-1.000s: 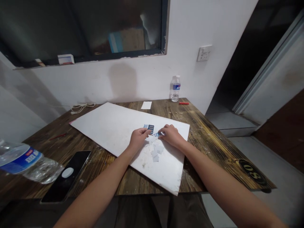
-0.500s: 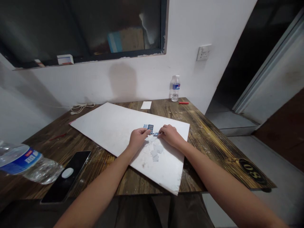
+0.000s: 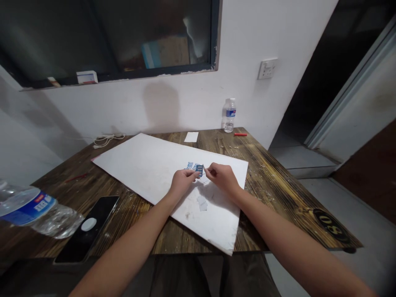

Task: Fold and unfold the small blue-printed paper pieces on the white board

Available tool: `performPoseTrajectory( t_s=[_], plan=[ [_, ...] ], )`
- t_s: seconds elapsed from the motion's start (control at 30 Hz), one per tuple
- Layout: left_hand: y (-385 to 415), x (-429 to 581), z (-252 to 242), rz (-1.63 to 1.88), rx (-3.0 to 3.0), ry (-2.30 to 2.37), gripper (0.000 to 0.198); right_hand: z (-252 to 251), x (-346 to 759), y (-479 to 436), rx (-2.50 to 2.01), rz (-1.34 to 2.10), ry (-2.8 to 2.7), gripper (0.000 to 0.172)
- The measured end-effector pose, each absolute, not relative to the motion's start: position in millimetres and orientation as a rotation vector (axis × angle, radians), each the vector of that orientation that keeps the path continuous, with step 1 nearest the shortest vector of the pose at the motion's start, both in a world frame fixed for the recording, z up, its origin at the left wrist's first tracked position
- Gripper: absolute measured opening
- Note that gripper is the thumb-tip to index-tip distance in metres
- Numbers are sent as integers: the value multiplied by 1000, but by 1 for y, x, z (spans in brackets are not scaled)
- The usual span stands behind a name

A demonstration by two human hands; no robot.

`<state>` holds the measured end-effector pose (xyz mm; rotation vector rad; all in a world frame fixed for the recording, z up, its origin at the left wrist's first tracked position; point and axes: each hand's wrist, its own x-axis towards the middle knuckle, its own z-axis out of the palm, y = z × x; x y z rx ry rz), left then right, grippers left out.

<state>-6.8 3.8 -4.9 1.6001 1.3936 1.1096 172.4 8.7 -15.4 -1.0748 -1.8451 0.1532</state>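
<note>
Left hand (image 3: 184, 183) and right hand (image 3: 222, 178) have closed in on a small blue-printed paper strip (image 3: 199, 170).
Head view: it's on a white foam board (image 3: 139, 169) on the dark wooden table (image 3: 108, 189). Can't tell if either grip's clamped. Flimsy, light stuff, so pinch the edges.

we have a bare left hand (image 3: 183, 183) and a bare right hand (image 3: 223, 178), with long, slim forearms (image 3: 287, 235) bare as well, and we wear dark trousers (image 3: 176, 278) below them.
</note>
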Motion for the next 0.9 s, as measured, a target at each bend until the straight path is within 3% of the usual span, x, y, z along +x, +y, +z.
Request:
performPoseTrajectory(
  t_s=[0.53,0.9],
  plan=[
    [3,-7,-4,1128,1439,1140,35,-16,167,3,-881,-22,-2056,26],
    [10,-12,-6,1200,1316,1045,35,11,164,-17,-687,404,-1886,36]
  ],
)
